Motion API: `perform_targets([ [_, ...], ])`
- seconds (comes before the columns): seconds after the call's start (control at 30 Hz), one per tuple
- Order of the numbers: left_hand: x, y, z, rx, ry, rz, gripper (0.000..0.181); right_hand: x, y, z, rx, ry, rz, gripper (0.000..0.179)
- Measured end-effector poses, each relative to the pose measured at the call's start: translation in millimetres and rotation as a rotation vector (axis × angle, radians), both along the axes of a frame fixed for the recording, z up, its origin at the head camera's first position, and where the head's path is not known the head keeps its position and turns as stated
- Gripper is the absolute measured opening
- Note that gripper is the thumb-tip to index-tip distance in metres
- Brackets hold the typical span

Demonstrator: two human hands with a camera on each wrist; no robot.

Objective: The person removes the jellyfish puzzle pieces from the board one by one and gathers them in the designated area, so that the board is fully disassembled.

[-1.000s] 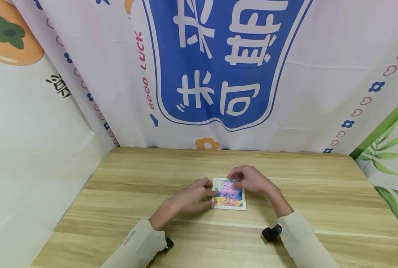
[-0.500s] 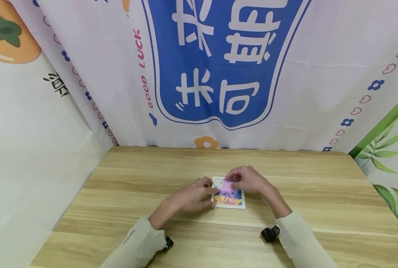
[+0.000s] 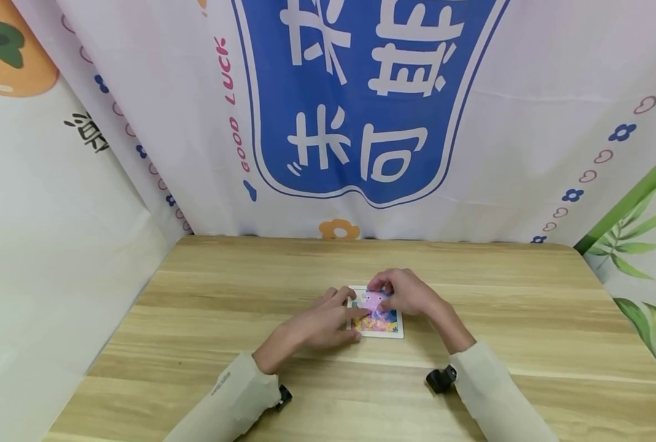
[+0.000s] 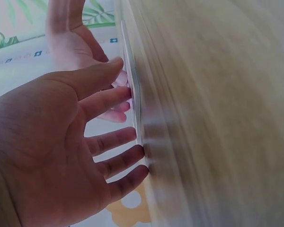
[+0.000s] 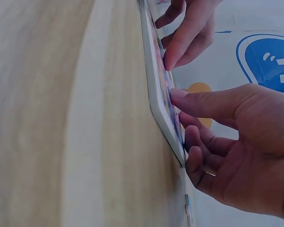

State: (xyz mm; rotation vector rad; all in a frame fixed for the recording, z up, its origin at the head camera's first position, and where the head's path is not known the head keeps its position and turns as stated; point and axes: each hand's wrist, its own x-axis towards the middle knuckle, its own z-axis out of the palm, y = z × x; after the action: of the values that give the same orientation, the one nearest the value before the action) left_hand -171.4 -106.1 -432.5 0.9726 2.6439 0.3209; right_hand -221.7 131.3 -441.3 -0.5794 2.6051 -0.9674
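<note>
A small square picture board [image 3: 376,334] with a white border lies flat on the wooden table, showing a pink sea creature over yellow and blue shapes. A pale patch shows at its far left; whether the picture is made of loose pieces, I cannot tell. From the left, my left hand [image 3: 328,320] reaches over the board with straight, spread fingers touching its face and edge. My right hand [image 3: 410,293] has its thumb [image 5: 180,97] on the picture's face and its fingers curled at the far right edge. Both hands partly cover the board.
The wooden table [image 3: 239,276] reaches back to a printed cloth [image 3: 184,110] that hangs behind it. More cloth stands at the left and right sides. A small black device [image 3: 441,379] is strapped at each wrist.
My left hand has moved slightly right, its fingers further over the board. My right hand stays at the far right edge with a small shift. The whole head view has tilted a little.
</note>
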Motion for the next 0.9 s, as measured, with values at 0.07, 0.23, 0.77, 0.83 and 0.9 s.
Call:
perform_targets([
  [0.07,-0.8,-0.2,-0.1,0.011,0.002,0.0,0.054,-0.5,0.0,-0.4,-0.007,-0.009,0.003,0.039],
  [0.23,-1.8,-1.0,0.0,0.027,0.0,-0.005,0.053,-2.2,1.0,-2.4,-0.028,-0.039,-0.005,0.042],
  [0.77,-1.3,-3.7,-0.5,0.026,0.007,-0.017,0.054,2.4,-4.1,-3.3,0.013,0.04,0.0,0.035],
  [0.83,-1.5,-3.7,-0.8,0.027,0.002,-0.014,0.054,3.0,-4.4,-3.1,0.016,0.046,-0.01,0.034],
  [0.9,-1.7,-3.6,-1.1,0.028,-0.003,-0.01,0.054,3.8,-4.8,-2.2,0.025,0.052,-0.025,0.032],
])
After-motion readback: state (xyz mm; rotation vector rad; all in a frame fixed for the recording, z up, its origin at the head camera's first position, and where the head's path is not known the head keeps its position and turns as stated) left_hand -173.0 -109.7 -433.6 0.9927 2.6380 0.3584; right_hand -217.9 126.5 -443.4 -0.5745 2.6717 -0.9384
